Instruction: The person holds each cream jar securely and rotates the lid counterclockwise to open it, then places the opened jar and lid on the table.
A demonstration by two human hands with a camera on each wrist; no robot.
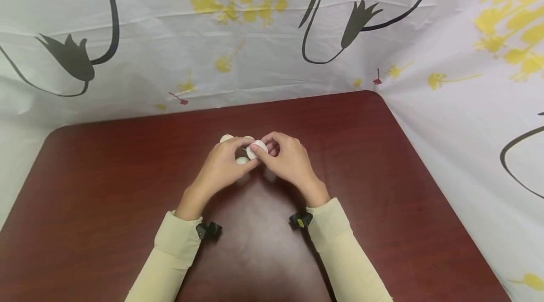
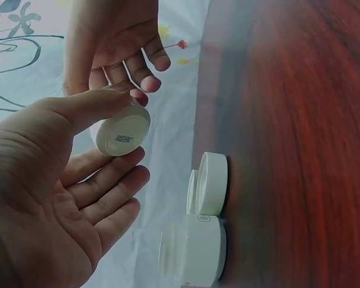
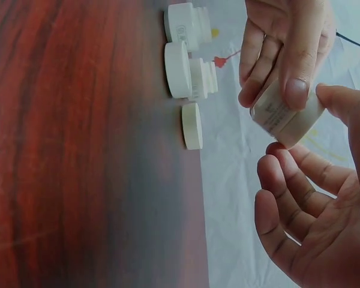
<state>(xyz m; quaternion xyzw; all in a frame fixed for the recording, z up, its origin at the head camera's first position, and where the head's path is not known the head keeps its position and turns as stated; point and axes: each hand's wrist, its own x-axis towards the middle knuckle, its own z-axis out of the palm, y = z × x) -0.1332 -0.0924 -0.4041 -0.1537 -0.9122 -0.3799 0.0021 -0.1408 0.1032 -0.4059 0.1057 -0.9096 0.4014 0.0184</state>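
Note:
Between both hands, raised over the table, is a small white jar (image 1: pixel 257 150) with its lid on. My left hand (image 1: pixel 221 162) grips the jar's body, thumb across the printed label (image 3: pixel 270 113) in the right wrist view. The lid (image 3: pixel 301 125) is pinched by my right hand (image 1: pixel 291 158), its thumb at the lid's edge and the other fingers curled below. In the left wrist view the jar's base (image 2: pixel 125 137) faces the camera, with a small dark stamp. Behind the hands, an uncapped white jar (image 3: pixel 189 27) with a threaded neck stands on the table.
A large white lid (image 3: pixel 177 70), a smaller lid (image 3: pixel 192 126) and a second uncapped jar (image 3: pixel 203 78) are grouped on the dark red table (image 1: pixel 106 188). A patterned white cloth (image 1: pixel 263 56) hangs along the table's back and right edges.

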